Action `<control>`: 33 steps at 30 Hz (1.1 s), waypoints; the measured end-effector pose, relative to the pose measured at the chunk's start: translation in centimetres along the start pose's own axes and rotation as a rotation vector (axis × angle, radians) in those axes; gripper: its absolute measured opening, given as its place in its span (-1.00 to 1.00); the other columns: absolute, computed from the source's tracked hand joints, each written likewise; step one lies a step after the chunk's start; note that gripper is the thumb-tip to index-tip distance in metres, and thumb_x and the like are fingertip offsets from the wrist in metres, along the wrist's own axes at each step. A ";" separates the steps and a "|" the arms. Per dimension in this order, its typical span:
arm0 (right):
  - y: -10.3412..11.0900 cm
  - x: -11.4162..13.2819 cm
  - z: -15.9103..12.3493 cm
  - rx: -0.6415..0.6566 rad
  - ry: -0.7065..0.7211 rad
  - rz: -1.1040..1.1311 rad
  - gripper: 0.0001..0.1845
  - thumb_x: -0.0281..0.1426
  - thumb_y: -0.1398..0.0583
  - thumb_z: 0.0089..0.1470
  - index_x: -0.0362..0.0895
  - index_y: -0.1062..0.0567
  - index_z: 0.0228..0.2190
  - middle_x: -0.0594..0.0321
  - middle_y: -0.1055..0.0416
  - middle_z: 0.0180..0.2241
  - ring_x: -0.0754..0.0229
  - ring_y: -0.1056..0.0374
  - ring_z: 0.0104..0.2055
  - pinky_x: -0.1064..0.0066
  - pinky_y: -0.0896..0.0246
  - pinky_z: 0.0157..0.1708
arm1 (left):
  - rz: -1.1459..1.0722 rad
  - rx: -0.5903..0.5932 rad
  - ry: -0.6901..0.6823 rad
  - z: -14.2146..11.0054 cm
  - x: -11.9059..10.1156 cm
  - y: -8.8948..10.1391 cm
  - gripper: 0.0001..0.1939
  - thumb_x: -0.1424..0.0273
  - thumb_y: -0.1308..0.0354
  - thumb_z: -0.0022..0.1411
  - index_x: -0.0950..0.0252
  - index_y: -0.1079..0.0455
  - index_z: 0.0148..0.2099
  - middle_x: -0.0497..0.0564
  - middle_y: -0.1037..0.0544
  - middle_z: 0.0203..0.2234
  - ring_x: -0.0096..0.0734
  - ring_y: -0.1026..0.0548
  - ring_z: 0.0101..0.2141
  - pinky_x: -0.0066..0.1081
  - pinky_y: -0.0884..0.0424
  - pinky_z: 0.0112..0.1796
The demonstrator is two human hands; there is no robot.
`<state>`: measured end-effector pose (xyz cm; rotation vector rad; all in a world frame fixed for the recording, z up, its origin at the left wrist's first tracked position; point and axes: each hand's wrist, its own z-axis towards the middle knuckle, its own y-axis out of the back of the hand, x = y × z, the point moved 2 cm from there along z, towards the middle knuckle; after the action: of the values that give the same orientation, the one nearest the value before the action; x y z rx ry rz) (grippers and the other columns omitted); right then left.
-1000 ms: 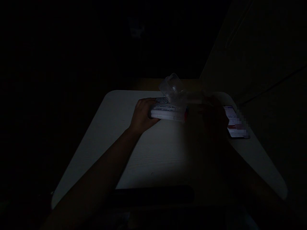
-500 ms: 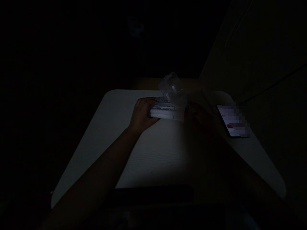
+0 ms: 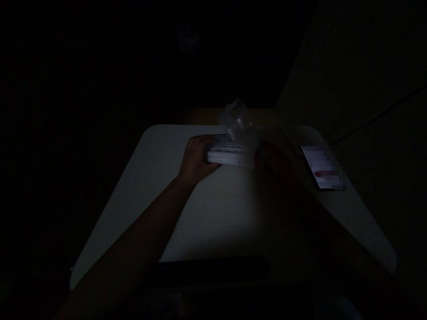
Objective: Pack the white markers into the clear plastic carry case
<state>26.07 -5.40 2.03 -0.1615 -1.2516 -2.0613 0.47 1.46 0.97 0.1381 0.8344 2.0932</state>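
Left hand (image 3: 195, 159) clasping a clear plastic case (image 3: 240, 134) of white markers (image 3: 229, 158) on the counter (image 3: 216, 209); right hand (image 3: 277, 165) shadowed near its opposite end, grip indiscernible; lit smartphone (image 3: 318, 166) at right.

Pen case (image 3: 228, 154) between fingers and thumb of the left hand (image 3: 193, 161), lid (image 3: 237, 118) behind and right of those fingers, right hand (image 3: 278, 165) near the case's right end, phone (image 3: 322, 168) right of its fingers, table (image 3: 216, 211) beneath.

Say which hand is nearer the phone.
The right hand, in shadow between the white pens and phone; the left hand holds the pens' left end.
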 end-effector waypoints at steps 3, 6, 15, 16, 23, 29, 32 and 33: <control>0.1 -0.6 -0.3 -0.043 -0.078 -0.081 -0.45 -0.29 0.00 0.21 -0.18 -0.22 0.19 0.02 -0.16 0.21 0.05 -0.11 0.26 0.10 -0.11 0.24 | 0.010 0.000 0.017 -0.1 0.0 0.0 -0.37 0.19 -0.31 -0.07 0.17 -0.19 0.04 0.07 -0.47 -0.04 -0.13 -0.42 -0.04 -0.11 -0.32 -0.05; 0.1 -1.6 -0.6 -0.049 -0.176 -0.181 -0.43 -0.27 0.05 0.23 -0.20 -0.16 0.22 0.00 -0.09 0.25 0.01 -0.06 0.29 0.03 -0.05 0.26 | -0.003 0.001 0.017 -0.1 0.0 0.0 -0.36 0.20 -0.32 -0.08 0.17 -0.20 0.04 0.07 -0.46 -0.03 -0.13 -0.42 -0.04 -0.12 -0.32 -0.05; -1.7 -1.3 -0.3 0.296 -0.178 -0.450 -0.39 -0.23 0.16 0.26 -0.21 -0.10 0.25 -0.10 0.11 0.31 -0.14 0.17 0.36 -0.14 0.05 0.19 | -0.013 0.012 0.015 0.0 -0.1 0.1 -0.39 0.12 -0.30 -0.04 0.19 -0.23 0.03 0.08 -0.47 -0.04 -0.13 -0.42 -0.04 -0.10 -0.32 -0.05; -1.9 -1.0 -0.3 0.314 -0.186 -0.451 -0.40 -0.25 0.15 0.26 -0.22 -0.12 0.24 -0.10 0.09 0.31 -0.14 0.15 0.35 -0.13 0.05 0.19 | -0.017 0.009 0.015 0.0 -0.1 0.0 -0.39 0.12 -0.30 -0.04 0.19 -0.23 0.03 0.09 -0.46 -0.05 -0.13 -0.41 -0.04 -0.09 -0.32 -0.05; -2.1 -0.1 -0.2 0.330 -0.143 -0.372 -0.43 -0.34 0.04 0.19 -0.26 -0.20 0.19 -0.10 -0.10 0.23 -0.10 -0.02 0.27 -0.05 -0.01 0.16 | -0.035 -0.013 -0.012 0.0 -0.1 0.1 -0.37 0.16 -0.32 -0.05 0.18 -0.20 0.04 0.08 -0.46 -0.05 -0.14 -0.42 -0.05 -0.12 -0.33 -0.06; -1.6 -0.2 0.1 0.321 -0.126 -0.326 -0.52 -0.36 0.01 0.16 -0.25 -0.35 0.08 -0.05 -0.28 0.12 -0.04 -0.22 0.11 0.10 -0.12 0.06 | -0.024 -0.009 -0.002 0.0 -0.2 0.1 -0.36 0.16 -0.32 -0.07 0.17 -0.19 0.04 0.08 -0.47 -0.05 -0.14 -0.42 -0.05 -0.11 -0.34 -0.06; -1.2 -0.3 0.4 0.283 -0.136 -0.342 -0.60 -0.35 0.02 0.18 -0.22 -0.46 -0.06 -0.01 -0.39 0.00 0.02 -0.31 0.00 0.20 -0.18 0.01 | -0.011 0.012 0.027 0.0 -0.1 0.1 -0.38 0.14 -0.31 -0.06 0.17 -0.20 0.03 0.09 -0.47 -0.05 -0.12 -0.42 -0.04 -0.10 -0.33 -0.05; -1.0 -0.4 0.5 0.270 -0.146 -0.360 -0.61 -0.33 0.02 0.19 -0.21 -0.48 -0.10 0.00 -0.42 -0.04 0.03 -0.33 -0.04 0.21 -0.20 -0.02 | -0.004 0.019 0.037 0.0 -0.1 0.1 -0.38 0.14 -0.30 -0.06 0.17 -0.21 0.03 0.09 -0.47 -0.05 -0.12 -0.42 -0.04 -0.09 -0.32 -0.04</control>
<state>25.59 -4.53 1.35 0.0434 -1.7394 -2.1795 0.50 1.34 1.08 0.1074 0.8761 2.0904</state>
